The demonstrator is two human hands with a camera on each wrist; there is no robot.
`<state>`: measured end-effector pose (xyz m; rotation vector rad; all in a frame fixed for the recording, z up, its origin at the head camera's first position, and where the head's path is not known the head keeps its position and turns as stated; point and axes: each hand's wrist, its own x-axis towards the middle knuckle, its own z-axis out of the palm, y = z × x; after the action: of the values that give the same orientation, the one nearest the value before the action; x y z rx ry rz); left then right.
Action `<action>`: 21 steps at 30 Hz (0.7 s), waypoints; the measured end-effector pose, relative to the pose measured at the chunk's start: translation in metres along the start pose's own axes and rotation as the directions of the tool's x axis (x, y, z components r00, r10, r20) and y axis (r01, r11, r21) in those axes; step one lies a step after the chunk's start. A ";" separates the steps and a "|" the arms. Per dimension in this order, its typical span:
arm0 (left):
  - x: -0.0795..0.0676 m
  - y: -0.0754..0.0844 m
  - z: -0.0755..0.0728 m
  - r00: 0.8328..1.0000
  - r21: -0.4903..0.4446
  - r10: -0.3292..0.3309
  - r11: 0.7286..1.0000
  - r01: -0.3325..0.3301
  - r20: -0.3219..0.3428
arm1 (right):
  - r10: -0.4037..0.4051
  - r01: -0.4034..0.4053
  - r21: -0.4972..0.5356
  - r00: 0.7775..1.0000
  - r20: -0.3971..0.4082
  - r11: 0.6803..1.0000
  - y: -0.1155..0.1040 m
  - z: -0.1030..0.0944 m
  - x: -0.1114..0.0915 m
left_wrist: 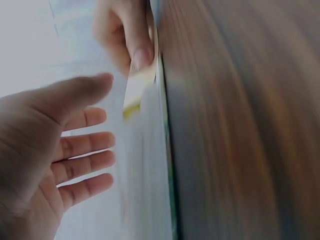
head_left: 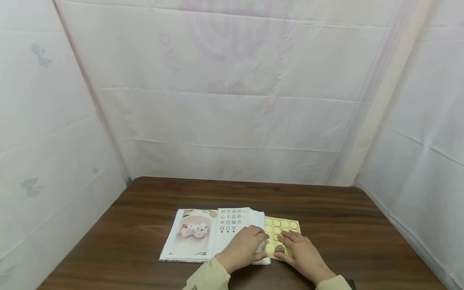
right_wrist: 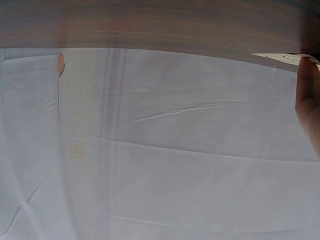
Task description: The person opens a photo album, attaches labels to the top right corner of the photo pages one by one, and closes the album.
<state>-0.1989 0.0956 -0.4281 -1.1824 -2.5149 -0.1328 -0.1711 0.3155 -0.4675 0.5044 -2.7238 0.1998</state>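
An open book [head_left: 191,233] lies on the table, a picture of two small spotted figures on its left page and large Chinese characters on the right. My left hand [head_left: 243,246] is over the lower right page, fingers loosely extended; the left wrist view shows its palm and fingers [left_wrist: 87,148] holding nothing. Beside the book's right edge is a sticker sheet [head_left: 294,224] with rows of round yellow circles. My right hand [head_left: 303,253] rests on that sheet, fingers spread, its thumb near a brown round sticker [head_left: 279,249]. The hand hides the sheet's lower right part.
The dark wooden table [head_left: 119,225] extends around the book and sheet. White cloth [head_left: 232,129] hangs behind the table and on both sides. A small black object [head_left: 351,284] shows beside the right sleeve at the near edge.
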 end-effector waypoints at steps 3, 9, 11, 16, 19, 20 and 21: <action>0.007 0.005 0.007 1.000 -0.001 -0.005 1.000 0.005 0.007 | -0.019 0.019 -0.031 1.000 -0.019 0.999 -0.001 0.003 0.000; 0.009 0.004 0.019 0.999 -0.080 -0.036 0.996 0.037 0.025 | -0.054 0.050 -0.083 0.998 -0.040 0.995 -0.006 0.005 0.000; 0.010 0.003 0.021 0.999 -0.104 -0.038 0.994 0.040 0.025 | -0.063 0.057 -0.104 0.997 -0.053 0.993 -0.007 0.006 0.001; 0.014 0.001 0.027 0.999 -0.147 -0.036 0.988 0.038 0.014 | -0.117 0.093 -0.172 0.984 -0.136 0.981 -0.005 0.008 0.001; 0.017 0.001 0.029 0.999 -0.173 -0.032 0.984 0.032 0.003 | -0.198 0.154 -0.187 0.948 -0.248 0.970 -0.001 0.006 0.001; 0.018 0.002 0.029 1.000 -0.179 -0.030 0.983 0.030 -0.001 | -0.233 0.183 -0.190 0.929 -0.287 0.965 0.001 0.005 0.001; 0.019 0.002 0.029 1.000 -0.184 -0.028 0.983 0.026 -0.005 | -0.267 0.215 -0.189 0.907 -0.324 0.958 0.002 0.004 0.002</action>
<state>-0.2164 0.1174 -0.4491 -1.2137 -2.5576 -0.3835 -0.1753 0.3161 -0.4706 0.6862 -2.2866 0.0150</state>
